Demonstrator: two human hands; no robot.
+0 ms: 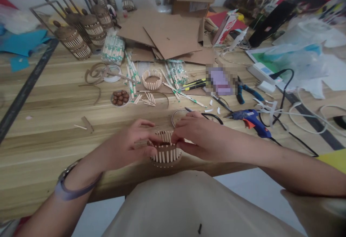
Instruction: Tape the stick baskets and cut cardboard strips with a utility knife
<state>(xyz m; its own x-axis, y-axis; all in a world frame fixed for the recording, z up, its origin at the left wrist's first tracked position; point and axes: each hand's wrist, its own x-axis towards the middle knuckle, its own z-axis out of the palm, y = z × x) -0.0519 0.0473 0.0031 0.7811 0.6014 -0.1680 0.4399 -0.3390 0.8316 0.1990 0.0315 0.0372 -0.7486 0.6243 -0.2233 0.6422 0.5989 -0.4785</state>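
Near the front edge of the table stands a small round basket made of short pale wooden sticks set upright around a brown band. My left hand grips its left side, thumb outside and a finger over the rim, with the other fingers stretched forward. At the right of the rim my right hand has its fingertips pinched together; whatever is between them is hidden. Just beyond, a similar stick ring rests beside loose cut sticks and a dish of brown beads.
A blue glue gun lies to the right with its cord, near pliers and a power strip. Finished lidded baskets with handles stand at the back left. Cardboard sheets and bagged sticks lie behind.
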